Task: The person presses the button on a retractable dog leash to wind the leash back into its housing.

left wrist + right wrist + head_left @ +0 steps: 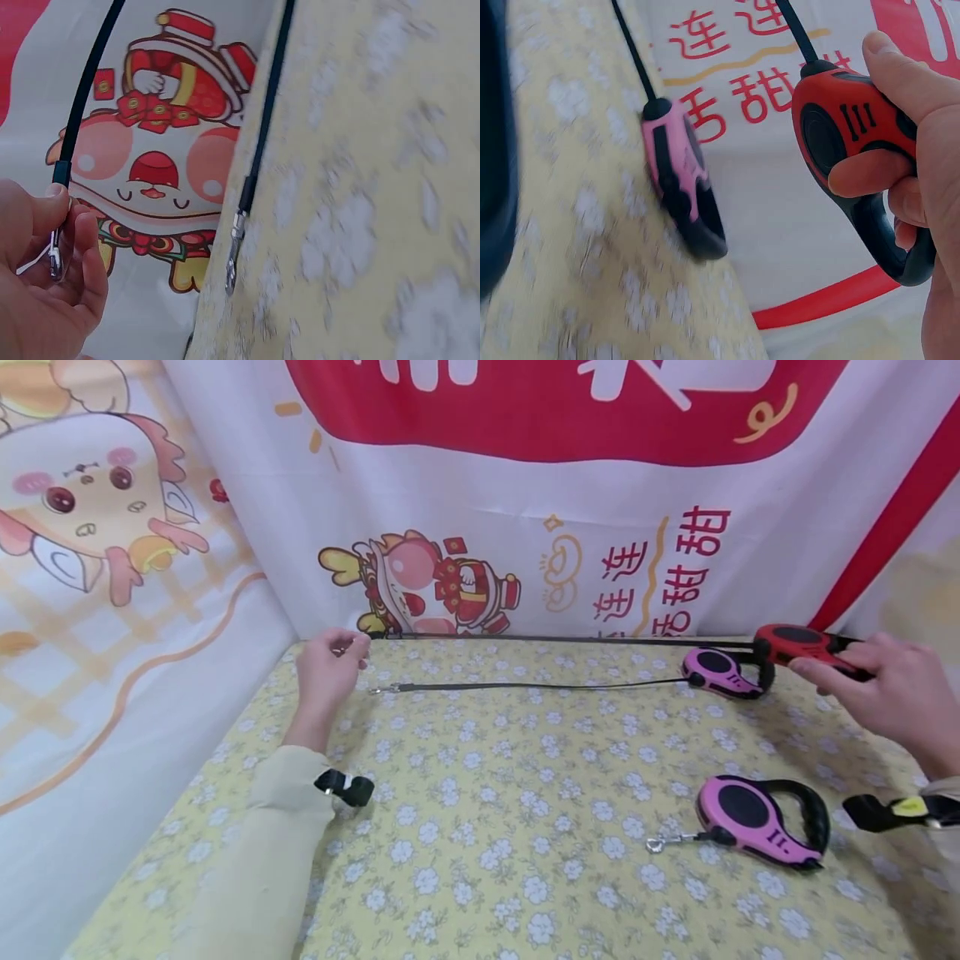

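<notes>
My right hand [892,693] grips a red retractable dog leash [798,643] by its black handle, held above the table's far right corner. Its black strap [570,638] runs taut across to my left hand [330,672]. There the thumb and fingers pinch the strap's end beside the metal clip [55,255], as the left wrist view shows. Just below lies a pink leash [720,672] with its strap [510,686] drawn out to the left, ending in a metal clip [385,689]. A second pink leash [750,814] rests nearer, its short clip [667,842] pointing left.
The table wears a yellow flowered cloth [465,827]. A white printed curtain [480,543] hangs along the far edge, and another patterned sheet [112,652] hangs at the left. Black straps [345,787] sit at both wrists.
</notes>
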Demonstrator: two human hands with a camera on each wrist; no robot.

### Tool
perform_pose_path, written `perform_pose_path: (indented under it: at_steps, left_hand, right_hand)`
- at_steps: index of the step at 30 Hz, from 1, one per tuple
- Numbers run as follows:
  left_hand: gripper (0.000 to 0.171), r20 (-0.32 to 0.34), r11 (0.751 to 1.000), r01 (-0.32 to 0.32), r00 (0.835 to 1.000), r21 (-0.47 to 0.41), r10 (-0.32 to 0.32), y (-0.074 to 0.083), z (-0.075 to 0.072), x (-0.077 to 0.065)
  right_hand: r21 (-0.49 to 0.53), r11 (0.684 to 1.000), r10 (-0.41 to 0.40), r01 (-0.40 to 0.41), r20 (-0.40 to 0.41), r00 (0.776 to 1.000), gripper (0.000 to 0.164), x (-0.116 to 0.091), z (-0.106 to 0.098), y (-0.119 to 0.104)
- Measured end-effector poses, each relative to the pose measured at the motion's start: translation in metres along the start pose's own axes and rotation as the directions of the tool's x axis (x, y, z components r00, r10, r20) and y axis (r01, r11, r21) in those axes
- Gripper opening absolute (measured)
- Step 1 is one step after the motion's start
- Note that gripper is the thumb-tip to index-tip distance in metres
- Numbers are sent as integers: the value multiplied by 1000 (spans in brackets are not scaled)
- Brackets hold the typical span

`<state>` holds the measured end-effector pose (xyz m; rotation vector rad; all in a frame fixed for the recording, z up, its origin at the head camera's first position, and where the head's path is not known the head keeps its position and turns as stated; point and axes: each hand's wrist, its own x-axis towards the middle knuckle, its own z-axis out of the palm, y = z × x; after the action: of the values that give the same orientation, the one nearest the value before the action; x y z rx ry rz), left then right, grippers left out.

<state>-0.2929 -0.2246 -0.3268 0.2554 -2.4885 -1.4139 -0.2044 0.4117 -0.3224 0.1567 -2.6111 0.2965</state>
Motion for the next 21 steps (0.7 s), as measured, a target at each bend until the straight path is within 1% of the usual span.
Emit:
perform_pose_path:
  at_steps: [2, 4, 6, 8, 10, 15, 17, 21]
  left_hand:
    - [30, -32, 998, 30, 999, -53, -31, 2, 1, 3]
    - [31, -60, 994, 50, 997, -96, -56, 4, 3, 4]
    - [30, -86, 992, 56, 994, -115, -66, 5, 4, 6]
    - [28, -101, 991, 58, 992, -121, -70, 5, 6, 7]
    - [27, -102, 992, 53, 993, -118, -66, 5, 6, 7]
    - [27, -83, 994, 41, 995, -105, -50, 7, 4, 4]
    - [27, -71, 994, 31, 997, -105, -38, 8, 3, 3]
    - [25, -62, 995, -11, 998, -96, 6, 10, 4, 1]
  right_hand:
    - [27, 999, 31, -31, -16, 999, 62, 5, 2, -4]
    - [51, 998, 45, -43, -41, 998, 63, 8, 3, -7]
    - [63, 997, 54, -50, -57, 997, 65, 10, 3, -8]
    - [61, 997, 47, -43, -73, 996, 66, 10, 3, -7]
    - [50, 998, 42, -38, -79, 996, 68, 9, 4, -5]
    - [36, 999, 32, -30, -58, 998, 76, 5, 7, -2]
    - [42, 999, 25, -22, -63, 998, 74, 5, 8, -1]
    - [61, 997, 50, -48, -39, 998, 72, 5, 9, -1]
